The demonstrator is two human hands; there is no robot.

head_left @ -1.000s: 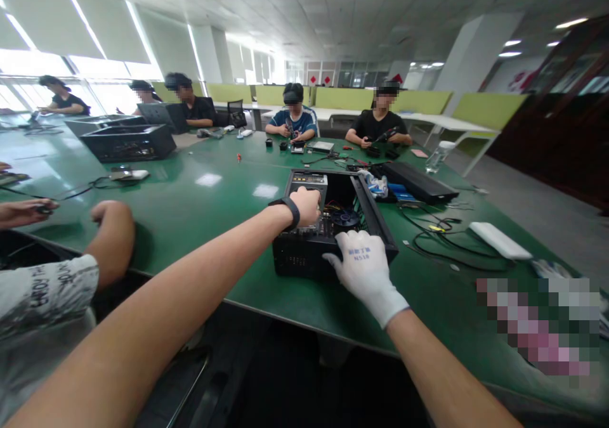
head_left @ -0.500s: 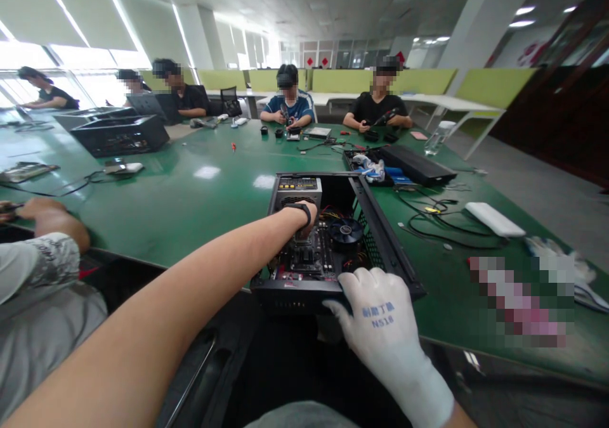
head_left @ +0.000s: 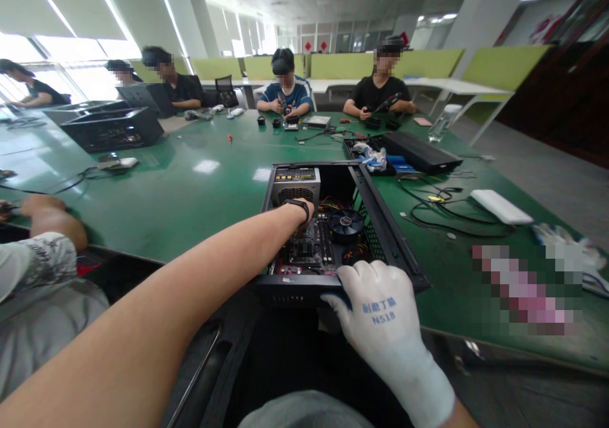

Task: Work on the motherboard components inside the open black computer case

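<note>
At the near edge of the bench (head_left: 190,206), the case (head_left: 397,238) lies with its open side up, and its near end reaches past that edge. Its side rails run away from the person, the right one slanting, and a row of small ports marks the near end. Inside, the power supply (head_left: 295,190) fills the far left corner, the fan (head_left: 346,222) sits toward the right rail, and the board (head_left: 304,250) lies between the near end and the power supply, with thin wires (head_left: 330,203) beside the fan.

The bare left hand (head_left: 308,208) reaches down into the case just near of the power supply; its fingers are hidden, so whether they grasp anything cannot be told. The gloved right hand (head_left: 380,295) grasps the near rim, fingers over the top and thumb in front.

Beyond the case's far right corner, an open tray (head_left: 351,149) holds a crumpled glove (head_left: 373,156) and blue items (head_left: 401,163). Loose cables (head_left: 419,209) and a white box (head_left: 501,207) lie toward the bench's right edge.
</note>
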